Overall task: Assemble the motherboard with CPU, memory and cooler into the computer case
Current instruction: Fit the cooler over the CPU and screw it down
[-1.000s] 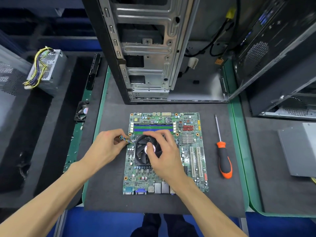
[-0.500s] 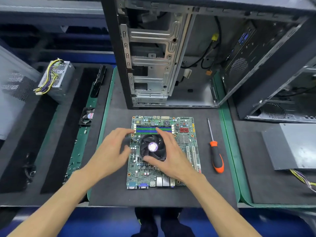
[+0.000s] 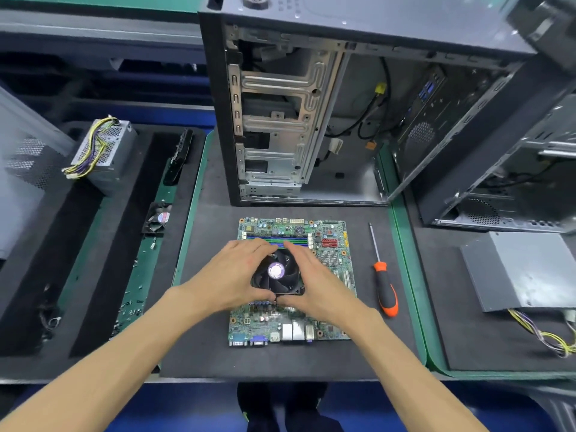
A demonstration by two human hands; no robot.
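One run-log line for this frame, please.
left hand + right hand: grip cooler sides | motherboard: on mat, outside case | screwdriver: untouched

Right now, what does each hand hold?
Left hand: grips the left side of the cooler fan.
Right hand: grips the fan's right side.

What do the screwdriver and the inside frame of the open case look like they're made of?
Screwdriver: thin bright shaft, likely steel; orange and black handle, probably plastic with rubbery grip. Case frame: bare grey sheet metal, stamped with ribs and slots, dull sheen.
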